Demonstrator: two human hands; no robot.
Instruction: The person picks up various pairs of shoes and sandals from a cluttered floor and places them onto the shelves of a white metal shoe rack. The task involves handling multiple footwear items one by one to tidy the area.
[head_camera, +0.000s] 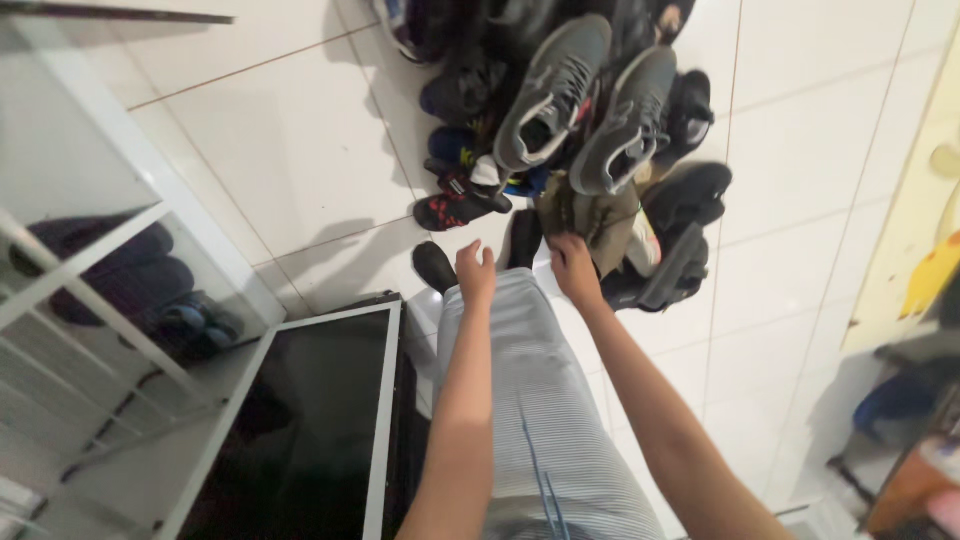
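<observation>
On floor: shoe pile (580, 130) jumbled, unsorted.
Right hand (574, 268): fingers curled onto olive-brown shoe (590, 215) at pile's near edge; firmness of grip unclear.
Left hand (476, 272): loosely curled, empty, beside black shoe (434, 266).
Shelf (120, 300): holds some dark shoes.

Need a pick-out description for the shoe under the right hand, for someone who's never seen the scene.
Start at the heap of shoes on the white tiled floor, past the person's knees. At its near edge, under the right hand, lies an olive-brown shoe. The two grey sneakers above it are grey with white trim; its other neighbours are black.
</observation>
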